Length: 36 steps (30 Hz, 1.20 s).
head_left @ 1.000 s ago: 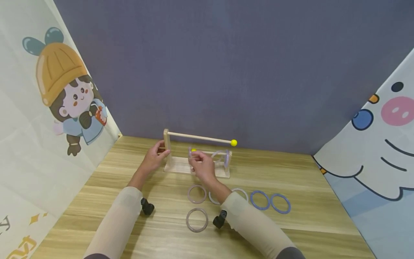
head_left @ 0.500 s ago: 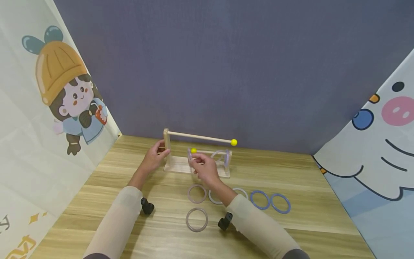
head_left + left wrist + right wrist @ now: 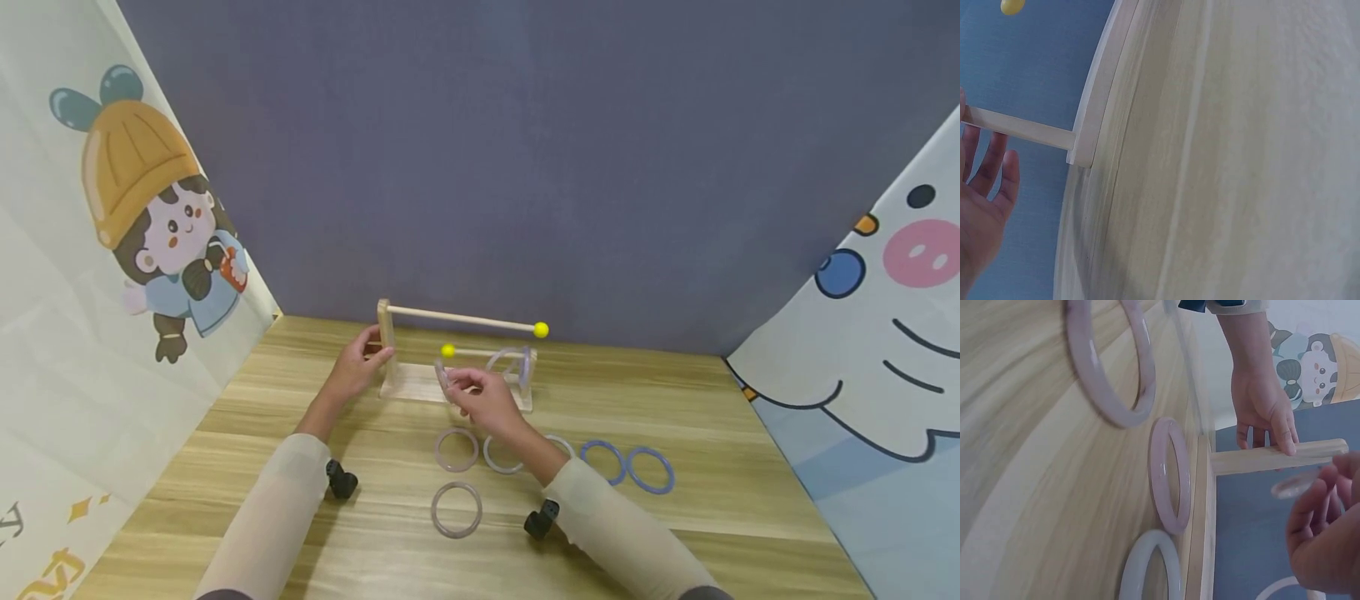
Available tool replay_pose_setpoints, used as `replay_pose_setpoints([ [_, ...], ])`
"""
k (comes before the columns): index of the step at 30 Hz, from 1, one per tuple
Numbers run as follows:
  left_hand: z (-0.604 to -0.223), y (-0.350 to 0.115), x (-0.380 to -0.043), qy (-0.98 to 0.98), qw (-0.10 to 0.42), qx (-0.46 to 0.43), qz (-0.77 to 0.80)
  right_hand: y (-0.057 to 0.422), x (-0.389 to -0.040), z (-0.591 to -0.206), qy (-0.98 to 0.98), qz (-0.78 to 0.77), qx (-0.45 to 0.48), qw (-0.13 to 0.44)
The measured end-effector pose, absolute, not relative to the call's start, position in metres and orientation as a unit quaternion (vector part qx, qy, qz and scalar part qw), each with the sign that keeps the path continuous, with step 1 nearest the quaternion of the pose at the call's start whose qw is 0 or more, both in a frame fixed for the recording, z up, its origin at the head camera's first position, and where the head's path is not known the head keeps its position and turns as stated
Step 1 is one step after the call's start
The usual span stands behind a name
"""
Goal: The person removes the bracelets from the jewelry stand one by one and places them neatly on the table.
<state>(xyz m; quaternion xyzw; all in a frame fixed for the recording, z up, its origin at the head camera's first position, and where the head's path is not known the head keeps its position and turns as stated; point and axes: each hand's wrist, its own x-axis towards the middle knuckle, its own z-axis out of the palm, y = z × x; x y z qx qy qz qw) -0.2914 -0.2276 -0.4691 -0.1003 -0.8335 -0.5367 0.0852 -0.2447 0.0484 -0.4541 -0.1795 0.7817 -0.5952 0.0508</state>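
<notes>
My left hand (image 3: 356,364) grips the left upright (image 3: 387,333) of a wooden bangle stand, thumb in front and fingers behind. My right hand (image 3: 487,402) pinches a pale bangle (image 3: 1294,486) between thumb and fingertips, just below the yellow ball (image 3: 447,351) at the tip of the stand's lower rod (image 3: 480,353). Two lilac bangles hang at that rod's right end; one bangle (image 3: 526,367) stands against the right post and the other leans away from it. The upper rod (image 3: 465,317), ending in another yellow ball (image 3: 541,330), carries none.
On the wooden table (image 3: 337,550) before the stand lie two pinkish bangles, the nearer bangle (image 3: 457,537) set apart. White bangles lie partly under my right forearm, with two blue bangles, one a blue bangle (image 3: 630,468), farther right. A dark wall panel (image 3: 600,167) rises behind.
My right hand has drawn the pale bangle down and toward me, away from the lower rod's yellow ball. The left hand keeps its grip on the upright.
</notes>
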Motion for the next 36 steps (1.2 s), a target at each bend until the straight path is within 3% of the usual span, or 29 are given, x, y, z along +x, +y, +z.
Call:
replay_pose_setpoints([
  [6,-0.445,-0.221,-0.274,-0.842,0.077,-0.100,-0.525,0.059,-0.240,-0.454,0.787,-0.560,-0.253,0.060],
  [17,-0.438,-0.218,-0.268,-0.844,0.073,-0.094,-0.524,0.083,-0.236,-0.461,0.781,-0.493,-0.378,0.062],
  [36,-0.478,-0.232,-0.295,-0.838,0.095,-0.100,-0.528,0.121,-0.224,-0.463,0.768,-0.369,-0.508,0.124],
])
